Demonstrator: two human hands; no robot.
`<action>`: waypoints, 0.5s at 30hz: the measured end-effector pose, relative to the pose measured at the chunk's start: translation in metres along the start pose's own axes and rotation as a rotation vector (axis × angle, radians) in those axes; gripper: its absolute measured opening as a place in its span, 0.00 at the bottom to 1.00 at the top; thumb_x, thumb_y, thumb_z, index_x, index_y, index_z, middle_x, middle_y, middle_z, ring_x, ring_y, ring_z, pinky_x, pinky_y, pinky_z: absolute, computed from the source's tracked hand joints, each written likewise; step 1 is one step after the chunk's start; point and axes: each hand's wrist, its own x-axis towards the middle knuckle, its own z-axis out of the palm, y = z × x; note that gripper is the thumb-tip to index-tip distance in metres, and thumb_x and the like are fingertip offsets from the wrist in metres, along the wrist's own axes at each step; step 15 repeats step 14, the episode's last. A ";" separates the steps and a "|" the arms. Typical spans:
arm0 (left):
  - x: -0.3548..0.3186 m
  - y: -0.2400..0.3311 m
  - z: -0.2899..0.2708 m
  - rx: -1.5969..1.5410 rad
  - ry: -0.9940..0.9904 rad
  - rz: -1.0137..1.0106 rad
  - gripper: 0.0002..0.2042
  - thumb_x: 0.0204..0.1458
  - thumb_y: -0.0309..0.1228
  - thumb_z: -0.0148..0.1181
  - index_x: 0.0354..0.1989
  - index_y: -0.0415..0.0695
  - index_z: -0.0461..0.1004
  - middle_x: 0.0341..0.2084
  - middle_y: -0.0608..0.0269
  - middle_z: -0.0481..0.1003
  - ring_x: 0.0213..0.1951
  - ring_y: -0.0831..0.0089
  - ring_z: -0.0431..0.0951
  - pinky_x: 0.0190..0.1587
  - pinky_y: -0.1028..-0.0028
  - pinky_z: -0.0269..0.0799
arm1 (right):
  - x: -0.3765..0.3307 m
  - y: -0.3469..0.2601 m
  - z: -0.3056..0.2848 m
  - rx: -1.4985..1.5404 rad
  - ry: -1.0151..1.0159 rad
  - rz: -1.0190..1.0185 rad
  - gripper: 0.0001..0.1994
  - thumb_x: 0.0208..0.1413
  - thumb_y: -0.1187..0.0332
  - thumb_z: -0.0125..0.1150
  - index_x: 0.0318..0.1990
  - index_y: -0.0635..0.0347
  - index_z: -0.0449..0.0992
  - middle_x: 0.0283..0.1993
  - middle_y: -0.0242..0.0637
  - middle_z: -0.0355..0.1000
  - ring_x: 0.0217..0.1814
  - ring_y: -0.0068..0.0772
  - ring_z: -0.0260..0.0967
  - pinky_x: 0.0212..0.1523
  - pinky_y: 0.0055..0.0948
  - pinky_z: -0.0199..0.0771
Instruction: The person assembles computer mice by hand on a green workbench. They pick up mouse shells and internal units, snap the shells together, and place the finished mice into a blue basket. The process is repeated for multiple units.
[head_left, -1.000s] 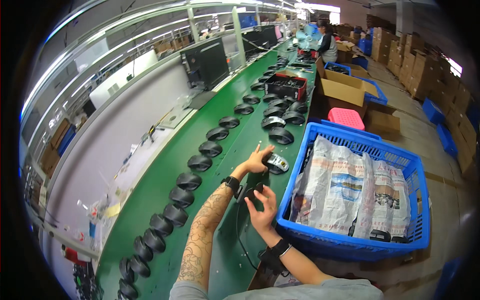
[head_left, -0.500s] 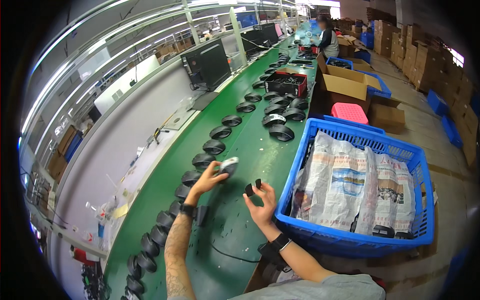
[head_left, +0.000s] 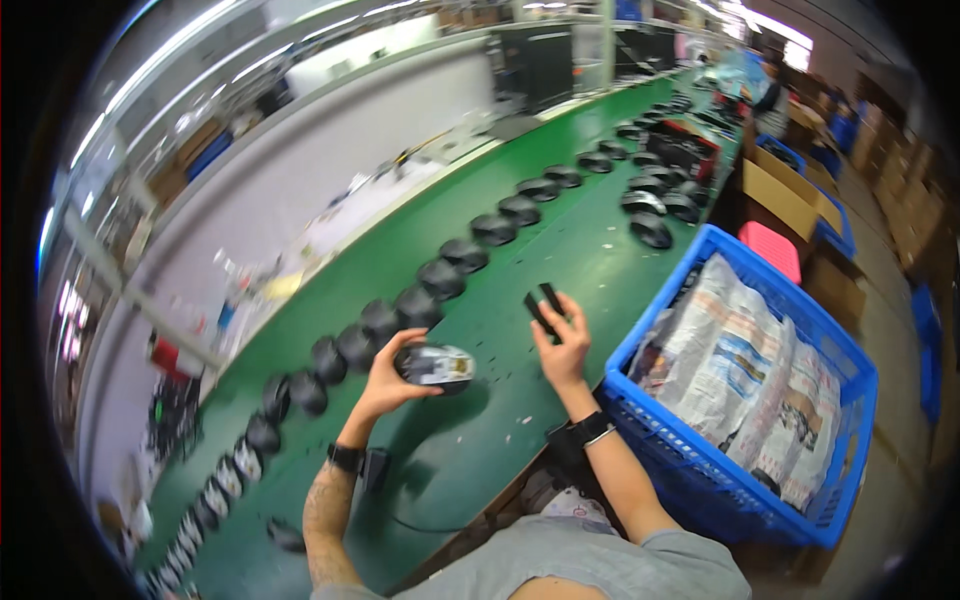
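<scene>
Above the green bench [head_left: 500, 410], my left hand [head_left: 383, 388] is closed around a black computer mouse [head_left: 440, 367]. Its pale underside or inner part shows, facing up and to the right. My right hand [head_left: 567, 350] pinches small black strip-like pieces [head_left: 538, 314], two of them visible and side by side, held up off the bench. A long curved row of black mice [head_left: 440, 279] runs along the bench beyond my left hand. At the near left end, several in that row show whitish parts [head_left: 228, 477].
A blue plastic crate [head_left: 690, 475] stands at my right, lined with newspaper [head_left: 745, 375]. More mice [head_left: 652, 231] cluster beside a black-and-red box [head_left: 685, 150]. A pink stool [head_left: 770, 250] and an open carton [head_left: 780, 197] lie beyond the crate. A person [head_left: 772, 105] is far along the bench.
The view has swung left, bringing the near end of the row into sight. My left hand has turned the mouse so its pale part faces me more. My right hand still holds the black strips.
</scene>
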 end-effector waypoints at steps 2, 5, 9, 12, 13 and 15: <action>-0.015 0.000 -0.002 0.041 -0.028 0.033 0.44 0.21 0.25 0.77 0.55 0.44 0.62 0.41 0.63 0.70 0.44 0.75 0.70 0.50 0.75 0.66 | -0.001 -0.003 0.002 -0.008 -0.051 -0.047 0.18 0.41 0.76 0.66 0.44 0.56 0.78 0.52 0.44 0.66 0.50 0.44 0.67 0.50 0.36 0.68; -0.033 -0.003 0.001 0.006 0.005 0.025 0.46 0.21 0.26 0.77 0.57 0.44 0.60 0.44 0.59 0.70 0.45 0.72 0.71 0.51 0.73 0.66 | 0.000 -0.011 0.005 0.060 -0.131 -0.060 0.19 0.41 0.77 0.66 0.45 0.56 0.77 0.53 0.43 0.66 0.43 0.40 0.70 0.42 0.32 0.71; -0.053 -0.005 0.000 0.003 0.033 0.067 0.47 0.22 0.26 0.77 0.59 0.43 0.59 0.47 0.58 0.70 0.48 0.70 0.70 0.53 0.71 0.64 | -0.008 -0.072 -0.001 0.327 -0.432 0.097 0.27 0.39 0.73 0.69 0.51 0.62 0.71 0.50 0.45 0.69 0.45 0.40 0.71 0.45 0.31 0.71; -0.060 0.002 0.006 -0.022 0.037 0.052 0.46 0.25 0.27 0.76 0.60 0.43 0.58 0.48 0.57 0.69 0.50 0.70 0.69 0.54 0.70 0.63 | -0.024 -0.109 -0.003 0.338 -0.704 -0.071 0.29 0.34 0.68 0.74 0.49 0.62 0.72 0.48 0.43 0.71 0.48 0.39 0.70 0.49 0.34 0.70; -0.061 0.003 0.008 -0.011 0.041 0.059 0.46 0.25 0.27 0.76 0.60 0.43 0.58 0.48 0.57 0.69 0.50 0.70 0.69 0.55 0.70 0.63 | -0.030 -0.116 0.000 0.323 -0.754 -0.169 0.29 0.34 0.67 0.74 0.49 0.62 0.72 0.49 0.42 0.71 0.49 0.39 0.69 0.50 0.36 0.70; -0.063 0.003 0.007 -0.013 0.046 0.055 0.46 0.25 0.27 0.76 0.60 0.43 0.58 0.48 0.57 0.69 0.50 0.70 0.69 0.55 0.70 0.63 | -0.041 -0.119 0.004 0.321 -0.761 -0.156 0.30 0.33 0.66 0.75 0.49 0.61 0.73 0.48 0.41 0.72 0.53 0.40 0.68 0.52 0.35 0.69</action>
